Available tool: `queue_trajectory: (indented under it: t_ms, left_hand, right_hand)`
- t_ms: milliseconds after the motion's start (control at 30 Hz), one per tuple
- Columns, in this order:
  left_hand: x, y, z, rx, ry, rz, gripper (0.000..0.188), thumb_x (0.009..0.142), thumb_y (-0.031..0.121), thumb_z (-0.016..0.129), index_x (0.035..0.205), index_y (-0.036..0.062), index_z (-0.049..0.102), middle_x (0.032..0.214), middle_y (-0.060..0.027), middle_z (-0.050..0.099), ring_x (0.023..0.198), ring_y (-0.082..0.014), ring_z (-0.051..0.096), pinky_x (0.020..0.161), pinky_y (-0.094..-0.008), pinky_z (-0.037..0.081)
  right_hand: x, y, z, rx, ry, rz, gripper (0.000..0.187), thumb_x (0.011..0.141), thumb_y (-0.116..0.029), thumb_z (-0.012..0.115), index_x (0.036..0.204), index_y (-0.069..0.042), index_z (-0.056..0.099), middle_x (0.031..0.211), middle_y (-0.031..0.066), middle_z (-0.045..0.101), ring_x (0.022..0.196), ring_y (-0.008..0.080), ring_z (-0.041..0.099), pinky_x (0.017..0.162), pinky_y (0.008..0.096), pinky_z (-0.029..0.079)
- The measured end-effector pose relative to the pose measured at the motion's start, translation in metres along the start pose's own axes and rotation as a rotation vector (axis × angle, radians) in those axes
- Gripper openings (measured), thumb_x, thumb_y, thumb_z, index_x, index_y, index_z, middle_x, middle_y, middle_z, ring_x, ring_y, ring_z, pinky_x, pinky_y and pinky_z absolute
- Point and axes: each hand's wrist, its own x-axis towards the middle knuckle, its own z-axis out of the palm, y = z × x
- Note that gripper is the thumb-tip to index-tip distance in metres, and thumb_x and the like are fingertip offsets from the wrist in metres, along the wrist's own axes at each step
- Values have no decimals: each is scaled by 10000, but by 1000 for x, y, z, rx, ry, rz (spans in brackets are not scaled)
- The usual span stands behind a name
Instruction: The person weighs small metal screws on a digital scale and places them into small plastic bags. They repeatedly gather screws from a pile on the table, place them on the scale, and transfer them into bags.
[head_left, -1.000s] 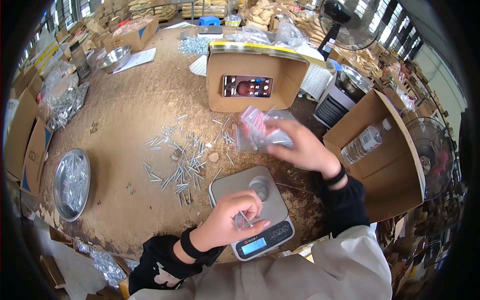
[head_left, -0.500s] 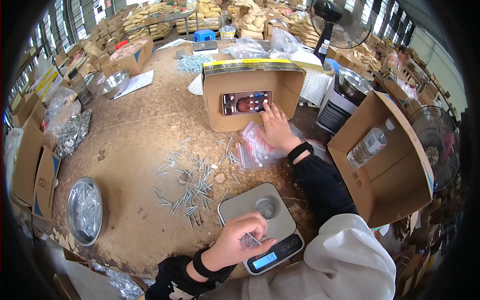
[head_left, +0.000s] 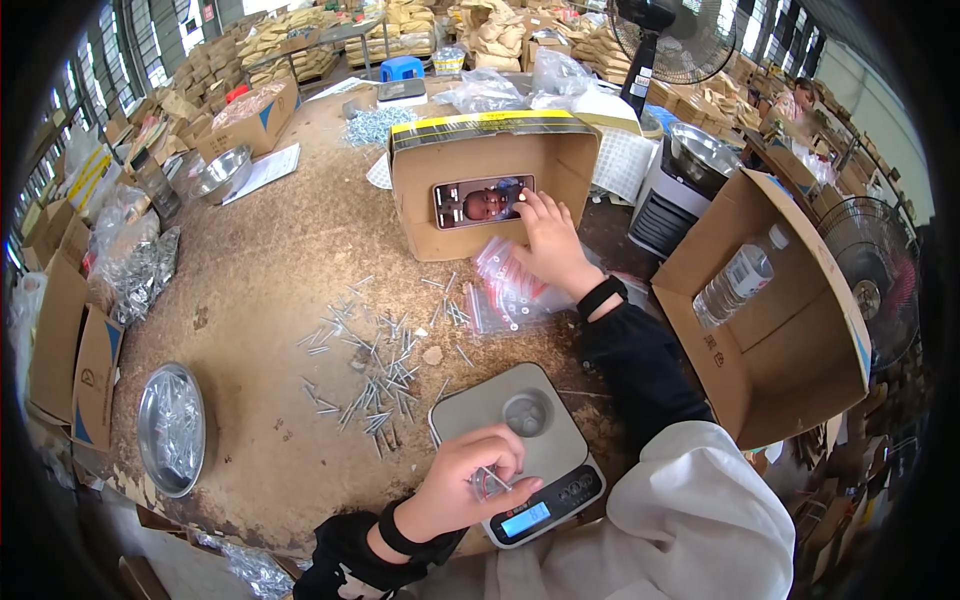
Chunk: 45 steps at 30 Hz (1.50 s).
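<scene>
My left hand (head_left: 467, 478) is curled around a few thin metal screws (head_left: 490, 484), over the near edge of a digital kitchen scale (head_left: 470, 408). A small round clear cup (head_left: 527, 412) rests on the scale's plate. My right hand (head_left: 556, 250) reaches forward with its fingers stretched out, fingertips at the right end of a phone (head_left: 483, 203). The phone leans sideways inside an open cardboard box (head_left: 420, 238), its screen lit. Under and beside my right hand lie clear zip bags with red edges (head_left: 500, 290). Loose silver screws (head_left: 385, 375) are scattered left of the scale.
A metal bowl of clear-bagged pieces (head_left: 172, 430) stands at the left table edge. On the right, a tilted cardboard box (head_left: 790, 350) holds a plastic water bottle (head_left: 735, 285). Farther back are a screw pile (head_left: 378, 126), a fan (head_left: 672, 40) and another bowl (head_left: 222, 172).
The icons over the phone's picture are gone, and the picture looks larger. My right fingers have shifted slightly at the screen. My left hand keeps its grip on the screws.
</scene>
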Motion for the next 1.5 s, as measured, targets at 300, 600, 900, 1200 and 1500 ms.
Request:
queue_trajectory:
  t_ms: [300,600,900,1200,1500]
  left_hand:
    - [-4,1,2,-44,30,-12,366,763,-42,786,727,82,443,801,-63,582,719,-137,551,647,-265,427]
    - [-11,4,14,-445,190,-132,451,774,17,806,1107,42,503,957,-32,578,885,-102,557,755,-263,454]
    - [-18,-8,6,-423,15,-104,853,752,50,836,1420,63,306,1066,-88,581,991,-177,589,868,-327,465]
    - [-19,7,17,-138,98,-63,546,848,51,745,1303,13,445,1239,-138,559,1129,-220,559,989,-348,420]
    - [-19,12,4,359,121,155,127,838,49,703,923,20,614,864,-133,673,701,-272,627,634,-350,500]
  right_hand:
    - [-19,-48,-111,436,36,-89,218,855,-141,653,1042,-30,671,1018,162,697,995,351,647,850,451,513]
    - [-113,-126,-174,773,-26,-709,306,966,-321,544,1003,-83,732,1192,132,652,1138,352,608,866,424,554]
    - [-144,-130,-166,736,-45,-605,279,902,-356,654,1051,-135,739,1404,141,520,1358,346,423,1096,528,363]
    - [-154,-124,-176,732,217,-551,100,796,-170,719,851,-103,667,1219,88,633,1178,282,590,1093,541,386]
    - [-159,-121,-169,818,199,-428,126,836,-192,723,901,-96,672,917,37,644,787,223,628,948,432,516]
